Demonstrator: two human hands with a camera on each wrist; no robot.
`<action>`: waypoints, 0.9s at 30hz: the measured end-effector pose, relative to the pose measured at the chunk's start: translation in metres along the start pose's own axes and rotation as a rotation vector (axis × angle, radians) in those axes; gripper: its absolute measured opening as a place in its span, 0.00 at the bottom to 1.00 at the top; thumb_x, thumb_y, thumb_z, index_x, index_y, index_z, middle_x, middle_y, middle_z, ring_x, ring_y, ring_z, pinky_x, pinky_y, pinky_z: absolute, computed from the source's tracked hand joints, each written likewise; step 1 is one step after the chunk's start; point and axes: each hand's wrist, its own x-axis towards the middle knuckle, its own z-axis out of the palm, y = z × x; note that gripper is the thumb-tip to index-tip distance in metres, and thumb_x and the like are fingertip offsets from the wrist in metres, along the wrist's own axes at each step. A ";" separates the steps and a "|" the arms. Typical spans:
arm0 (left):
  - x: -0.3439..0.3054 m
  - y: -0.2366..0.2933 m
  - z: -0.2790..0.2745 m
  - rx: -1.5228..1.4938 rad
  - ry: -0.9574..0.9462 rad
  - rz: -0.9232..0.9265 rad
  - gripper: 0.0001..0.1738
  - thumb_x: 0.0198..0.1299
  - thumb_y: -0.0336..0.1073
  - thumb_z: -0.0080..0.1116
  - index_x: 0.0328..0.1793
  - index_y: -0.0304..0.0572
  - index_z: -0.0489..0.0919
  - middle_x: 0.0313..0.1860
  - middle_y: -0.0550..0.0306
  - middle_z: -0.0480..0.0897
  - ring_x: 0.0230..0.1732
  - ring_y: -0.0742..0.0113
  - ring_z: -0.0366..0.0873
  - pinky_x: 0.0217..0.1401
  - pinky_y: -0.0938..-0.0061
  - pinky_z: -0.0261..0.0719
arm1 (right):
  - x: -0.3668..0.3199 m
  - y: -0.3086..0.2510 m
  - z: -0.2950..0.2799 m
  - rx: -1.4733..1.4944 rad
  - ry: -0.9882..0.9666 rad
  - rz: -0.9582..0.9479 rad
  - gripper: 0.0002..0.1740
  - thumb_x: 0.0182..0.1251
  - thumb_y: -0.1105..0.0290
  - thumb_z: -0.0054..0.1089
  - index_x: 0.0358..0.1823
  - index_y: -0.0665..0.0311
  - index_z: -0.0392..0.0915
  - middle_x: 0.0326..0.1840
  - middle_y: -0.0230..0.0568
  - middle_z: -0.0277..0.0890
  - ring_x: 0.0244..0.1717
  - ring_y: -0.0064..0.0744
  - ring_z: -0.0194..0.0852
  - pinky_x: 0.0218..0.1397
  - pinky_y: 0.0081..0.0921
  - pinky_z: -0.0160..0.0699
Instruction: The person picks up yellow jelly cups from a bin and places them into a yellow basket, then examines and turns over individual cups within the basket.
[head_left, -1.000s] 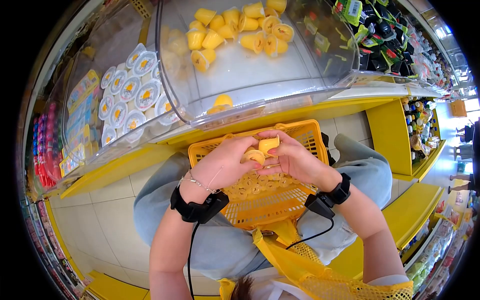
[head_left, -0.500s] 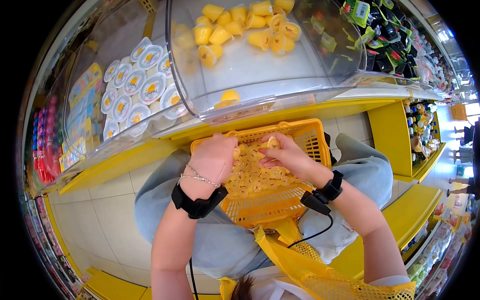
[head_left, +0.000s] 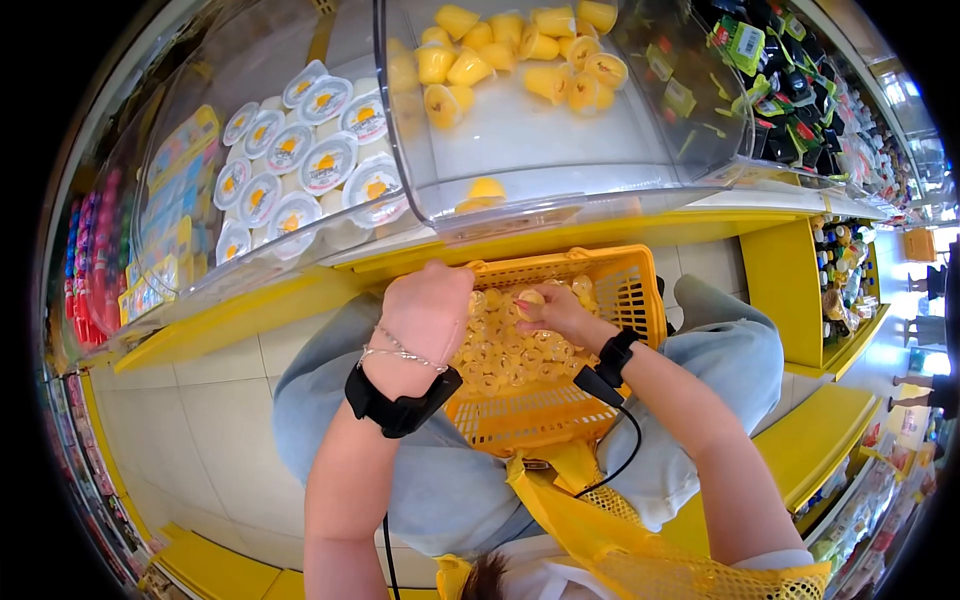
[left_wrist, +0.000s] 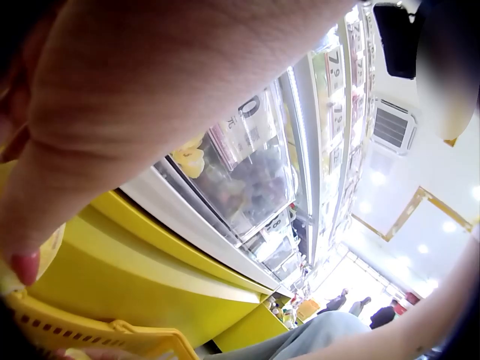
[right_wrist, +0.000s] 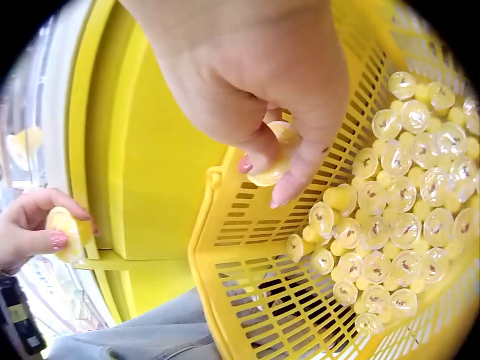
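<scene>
My left hand point(head_left: 425, 315) is at the left edge of the yellow basket point(head_left: 520, 432), its back to the head camera. The right wrist view shows its thumb and fingers pinching a yellow jelly cup point(right_wrist: 61, 231) outside the basket. My right hand point(head_left: 565, 316) reaches over the inside of the basket. Between its thumb and fingers it grips another jelly cup point(right_wrist: 279, 159), partly covered by the fingers. Below it, many small jelly cups point(right_wrist: 405, 225) with clear shiny lids lie heaped in the basket.
Above the basket, a clear plastic bin point(head_left: 560, 215) on the shelf holds more yellow cups point(head_left: 470, 65). To its left stand white-lidded cups point(head_left: 328, 162); at the upper right are dark and green packets point(head_left: 775, 85). The person's knees point(head_left: 725, 350) flank the basket.
The hands were together over the basket with two jelly cups, then moved apart. The left hand went left and the right hand lower over the heap. The head view has shifted.
</scene>
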 end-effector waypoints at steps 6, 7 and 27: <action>-0.001 -0.003 -0.005 -0.042 0.122 0.049 0.11 0.52 0.30 0.64 0.42 0.44 0.79 0.37 0.45 0.79 0.42 0.45 0.79 0.45 0.59 0.77 | 0.050 0.048 0.001 0.012 0.166 -0.079 0.19 0.69 0.79 0.56 0.61 0.71 0.71 0.58 0.43 0.68 0.48 0.38 0.79 0.53 0.32 0.89; -0.001 -0.003 -0.005 -0.034 0.125 0.039 0.10 0.52 0.29 0.63 0.42 0.43 0.79 0.37 0.45 0.79 0.42 0.46 0.79 0.44 0.59 0.77 | 0.055 0.054 0.003 0.022 0.212 -0.097 0.18 0.68 0.80 0.55 0.59 0.70 0.72 0.57 0.43 0.69 0.48 0.39 0.80 0.53 0.33 0.90; 0.015 -0.003 0.001 0.057 0.307 0.157 0.12 0.45 0.27 0.58 0.39 0.39 0.79 0.28 0.50 0.81 0.32 0.52 0.82 0.35 0.63 0.79 | 0.140 0.116 -0.001 0.182 0.499 -0.128 0.19 0.59 0.78 0.69 0.49 0.77 0.76 0.38 0.42 0.78 0.38 0.30 0.80 0.42 0.26 0.89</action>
